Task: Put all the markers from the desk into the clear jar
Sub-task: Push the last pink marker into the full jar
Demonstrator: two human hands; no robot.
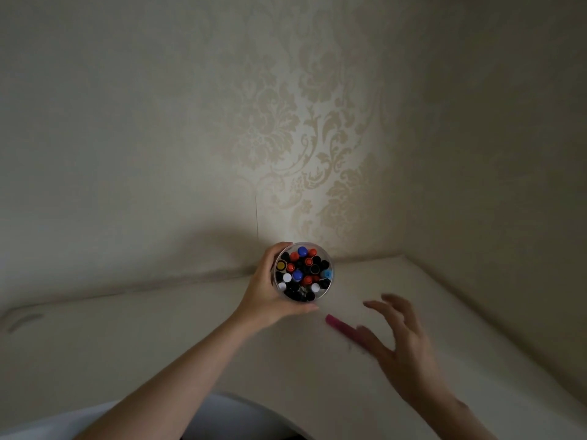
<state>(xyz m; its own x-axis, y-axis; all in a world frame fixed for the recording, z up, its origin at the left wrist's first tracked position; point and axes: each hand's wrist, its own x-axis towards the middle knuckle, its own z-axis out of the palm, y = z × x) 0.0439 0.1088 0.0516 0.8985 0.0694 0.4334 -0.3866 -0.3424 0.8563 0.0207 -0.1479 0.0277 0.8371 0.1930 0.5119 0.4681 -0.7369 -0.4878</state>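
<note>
A clear jar (328, 289) stands near the back of the white desk (158, 338), packed with several markers (301, 273) whose black, red, blue, white and yellow caps point up. My left hand (265, 295) wraps around the jar's left side. One pink marker (340, 326) lies flat on the desk just right of the jar. My right hand (401, 341) hovers blurred over that marker's near end, fingers spread, holding nothing.
A wall with pale damask wallpaper (317, 138) rises right behind the desk and along its right side. The desk's front edge curves inward near my body, and a faint grey smudge (25, 322) marks its far left.
</note>
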